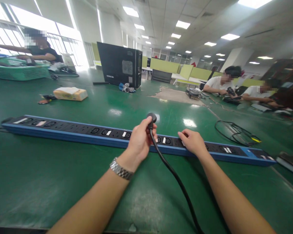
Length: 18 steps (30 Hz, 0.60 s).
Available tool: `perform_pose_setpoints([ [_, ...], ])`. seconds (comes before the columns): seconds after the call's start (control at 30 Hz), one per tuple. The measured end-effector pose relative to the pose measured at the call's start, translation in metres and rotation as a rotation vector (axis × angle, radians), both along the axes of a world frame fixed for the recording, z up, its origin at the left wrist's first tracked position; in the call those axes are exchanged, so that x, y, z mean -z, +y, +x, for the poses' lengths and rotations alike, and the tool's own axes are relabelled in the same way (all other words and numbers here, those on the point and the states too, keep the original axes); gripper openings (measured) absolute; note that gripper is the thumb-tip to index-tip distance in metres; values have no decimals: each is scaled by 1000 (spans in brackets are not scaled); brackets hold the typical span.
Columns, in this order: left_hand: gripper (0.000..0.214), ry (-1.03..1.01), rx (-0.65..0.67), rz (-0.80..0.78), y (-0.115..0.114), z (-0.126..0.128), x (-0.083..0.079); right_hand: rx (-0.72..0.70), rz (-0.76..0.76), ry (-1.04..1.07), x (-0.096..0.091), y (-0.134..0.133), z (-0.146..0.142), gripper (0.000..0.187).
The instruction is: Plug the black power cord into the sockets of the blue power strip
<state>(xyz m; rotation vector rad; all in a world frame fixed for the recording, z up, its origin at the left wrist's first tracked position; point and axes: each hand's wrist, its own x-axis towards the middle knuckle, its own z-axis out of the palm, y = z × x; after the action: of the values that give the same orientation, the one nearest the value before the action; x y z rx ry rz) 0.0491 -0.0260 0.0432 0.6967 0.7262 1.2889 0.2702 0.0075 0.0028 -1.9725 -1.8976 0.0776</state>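
Note:
A long blue power strip (pixel 70 131) with a black socket face lies across the green table in front of me. My left hand (pixel 139 138), wearing a metal watch (pixel 121 169), is closed around a black power plug (pixel 151 117) above the strip's middle. From the plug a thick black cable (pixel 172 170) runs down toward the bottom of the view. Right of it, my right hand (pixel 192 141) rests over the strip with curled fingers, apparently gripping its edge; the fingertips are partly hidden. White labels (pixel 164 140) mark several sockets.
Beyond the strip stand a black computer case (pixel 120 65), gloves (pixel 127 87) and a tissue pack (pixel 70 93). A green basket (pixel 19 70) is at far left. Coiled black cable (pixel 234 131) lies to the right, near a dark flat object (pixel 290 162). Several people sit around the table.

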Motion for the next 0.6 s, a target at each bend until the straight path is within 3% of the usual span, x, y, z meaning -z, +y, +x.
perform_pose_setpoints([
  [0.17,38,354,19,-132,0,-38,17,27,-22,-11,-1,-1,-2,37],
  [0.6,44,758,32,-37,1,-29,32,14,-21,-27,-1,-4,-2,39],
])
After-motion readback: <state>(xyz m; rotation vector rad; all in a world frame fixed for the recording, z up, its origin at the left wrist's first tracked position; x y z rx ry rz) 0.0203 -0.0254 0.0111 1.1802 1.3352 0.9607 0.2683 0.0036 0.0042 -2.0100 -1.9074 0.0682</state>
